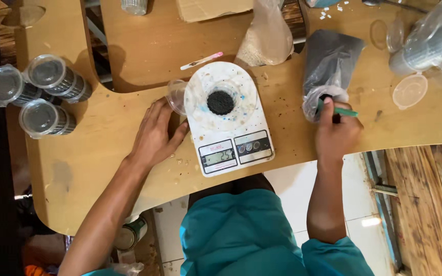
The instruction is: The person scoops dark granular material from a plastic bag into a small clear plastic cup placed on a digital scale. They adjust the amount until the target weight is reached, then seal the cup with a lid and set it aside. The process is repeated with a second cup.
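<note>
Dipping into the dark bag (328, 61) — green scoop's (345, 111) bowl hidden, right hand (336, 134) gripping.

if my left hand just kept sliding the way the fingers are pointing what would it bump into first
Probably the clear plastic cup lying beside the white kitchen scale. The left hand rests flat on the wooden table, fingers aimed up and slightly right; the fingertips look almost at the cup, though depth is uncertain.

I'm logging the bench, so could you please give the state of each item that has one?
White kitchen scale: switched on.
Small clear cup of black granules: open, on scale.
Dark plastic bag: open.
Three clear lidded jars: closed, lying sideways.
Left hand: flat, empty.
Right hand: gripping green-handled tool.
</note>
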